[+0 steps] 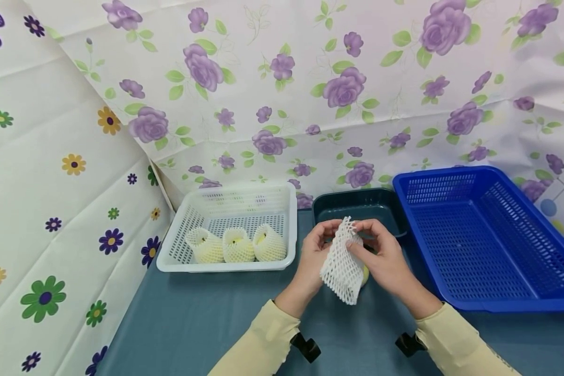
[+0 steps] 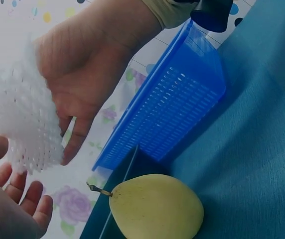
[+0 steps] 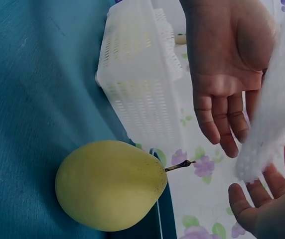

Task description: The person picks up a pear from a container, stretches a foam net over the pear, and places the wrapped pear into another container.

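Note:
In the head view, a white foam net sleeve (image 1: 344, 266) hangs between both hands above the table. My left hand (image 1: 311, 256) holds it by its left side near the narrow top end. From the other side my right hand (image 1: 386, 257) pinches it, the thumb lying across the front of the mesh. Below the hands lies a bare yellow-green pear (image 2: 157, 206) with a dark stem, beside the dark green tray (image 1: 361, 197). The head view shows only a sliver of this pear, as the sleeve covers the rest.
At the left stands a white perforated basket (image 1: 235, 267) with three pears (image 1: 270, 247) in foam nets along its front. A large blue basket (image 1: 479, 235) occupies the right side, close against the tray. Flowered sheeting (image 1: 272, 94) hangs behind the blue-green table (image 1: 207, 324).

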Available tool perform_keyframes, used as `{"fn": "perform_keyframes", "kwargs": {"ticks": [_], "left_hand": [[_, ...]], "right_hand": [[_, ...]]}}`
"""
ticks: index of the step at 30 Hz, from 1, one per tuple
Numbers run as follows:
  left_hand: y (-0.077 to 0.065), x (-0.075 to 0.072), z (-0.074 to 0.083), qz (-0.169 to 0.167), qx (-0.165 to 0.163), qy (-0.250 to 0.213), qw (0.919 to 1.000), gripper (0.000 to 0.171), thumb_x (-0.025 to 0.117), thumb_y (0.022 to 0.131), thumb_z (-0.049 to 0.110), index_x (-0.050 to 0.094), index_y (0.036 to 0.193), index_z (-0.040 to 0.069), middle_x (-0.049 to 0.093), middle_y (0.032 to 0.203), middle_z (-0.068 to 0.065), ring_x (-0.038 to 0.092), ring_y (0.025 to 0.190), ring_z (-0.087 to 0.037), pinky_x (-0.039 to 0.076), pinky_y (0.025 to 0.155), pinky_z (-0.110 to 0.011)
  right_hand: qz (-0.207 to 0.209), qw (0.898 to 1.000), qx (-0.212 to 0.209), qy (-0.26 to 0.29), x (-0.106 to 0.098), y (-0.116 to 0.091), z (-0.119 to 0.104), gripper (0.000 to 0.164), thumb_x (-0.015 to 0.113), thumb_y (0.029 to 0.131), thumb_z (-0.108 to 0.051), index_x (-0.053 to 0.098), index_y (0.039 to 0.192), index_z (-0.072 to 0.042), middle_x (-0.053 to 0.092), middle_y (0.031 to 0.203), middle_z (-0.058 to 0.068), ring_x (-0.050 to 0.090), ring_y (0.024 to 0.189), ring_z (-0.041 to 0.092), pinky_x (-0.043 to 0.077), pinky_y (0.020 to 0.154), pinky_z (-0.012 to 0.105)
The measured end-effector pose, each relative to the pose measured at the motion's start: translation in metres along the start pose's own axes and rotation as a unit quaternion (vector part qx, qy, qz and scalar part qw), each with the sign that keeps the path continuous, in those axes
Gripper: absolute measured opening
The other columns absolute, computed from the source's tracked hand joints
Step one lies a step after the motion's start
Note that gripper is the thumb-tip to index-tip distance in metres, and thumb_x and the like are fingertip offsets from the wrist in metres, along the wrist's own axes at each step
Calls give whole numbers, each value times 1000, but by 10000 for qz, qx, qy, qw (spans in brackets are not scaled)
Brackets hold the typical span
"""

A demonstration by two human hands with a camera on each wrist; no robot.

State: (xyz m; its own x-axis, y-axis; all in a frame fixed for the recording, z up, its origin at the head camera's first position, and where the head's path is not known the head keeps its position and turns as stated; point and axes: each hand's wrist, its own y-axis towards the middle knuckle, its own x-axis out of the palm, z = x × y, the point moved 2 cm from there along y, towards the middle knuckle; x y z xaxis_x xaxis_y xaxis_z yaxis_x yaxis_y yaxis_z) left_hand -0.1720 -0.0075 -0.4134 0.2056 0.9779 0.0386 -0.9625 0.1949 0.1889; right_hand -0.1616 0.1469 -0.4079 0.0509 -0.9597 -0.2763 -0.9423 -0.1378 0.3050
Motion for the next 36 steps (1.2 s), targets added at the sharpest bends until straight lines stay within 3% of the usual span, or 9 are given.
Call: {"fn": "perform_keyframes", "kwargs": {"ticks": [6,11,17,20,23,26,30,32,36], "left_hand": [[-1,-1,6,38,-66,-352,9993,28,62,89,4,60,117,1,62,104,-20,60,86,-9,50,77,-19],[-5,0,21,-265,-253,-647,9972,35,59,90,3,54,124,-3,57,112,-25,59,91,-9,50,81,-20],[-6,0,25,-721,-574,-720,9931,36,54,93,7,51,128,-2,58,121,-20,59,98,-6,50,82,-19],[-6,0,23,-789,-573,-783,9922,33,53,93,5,53,123,-8,63,110,-13,61,92,-5,51,76,-17],[-6,0,22,-841,-480,-775,9923,24,54,91,4,58,108,-12,64,93,-2,59,82,-3,50,69,-16],[-6,-1,21,-809,-470,-918,9914,12,58,90,10,63,91,-1,63,84,7,58,77,-2,50,66,-16],[-7,-3,19,-561,-582,-1360,9874,5,61,88,20,65,85,19,65,84,12,60,79,0,51,71,-17],[-6,-3,14,-436,-667,-1496,9855,5,61,89,19,66,89,19,67,85,11,61,81,-1,51,72,-18],[-1,-4,-3,-100,-1061,-1226,9867,12,56,92,10,67,96,9,67,84,4,62,75,-7,52,66,-21]], "right_hand": [[125,9991,-77,396,-2,-1,-4,35,69,86,-17,50,115,-10,58,111,4,57,104,12,47,88,18],[131,9979,-94,630,-4,-2,-3,46,71,83,-13,50,123,-11,61,107,9,61,96,16,52,79,18],[134,9985,186,506,-8,-3,1,41,73,81,-16,58,118,-9,62,103,10,61,89,12,54,74,20],[188,9981,349,469,-12,-4,2,39,76,79,-18,61,113,-6,63,97,10,62,81,13,54,69,21],[147,9975,473,498,-14,-5,2,36,76,79,-18,62,109,-4,65,92,7,62,74,13,55,64,23],[-21,9959,607,666,-15,-6,4,31,72,83,-19,62,107,-2,65,90,3,61,73,12,54,63,24],[-58,9926,879,840,-15,-5,8,27,65,89,-26,62,100,-2,64,83,-1,58,73,11,52,63,26],[9,9913,1013,843,-14,-5,10,29,64,89,-30,63,97,-2,63,81,-1,57,73,10,52,62,26],[72,9878,1320,828,-14,-6,14,34,63,89,-34,62,100,-3,64,83,-3,58,74,9,54,64,26]]}}
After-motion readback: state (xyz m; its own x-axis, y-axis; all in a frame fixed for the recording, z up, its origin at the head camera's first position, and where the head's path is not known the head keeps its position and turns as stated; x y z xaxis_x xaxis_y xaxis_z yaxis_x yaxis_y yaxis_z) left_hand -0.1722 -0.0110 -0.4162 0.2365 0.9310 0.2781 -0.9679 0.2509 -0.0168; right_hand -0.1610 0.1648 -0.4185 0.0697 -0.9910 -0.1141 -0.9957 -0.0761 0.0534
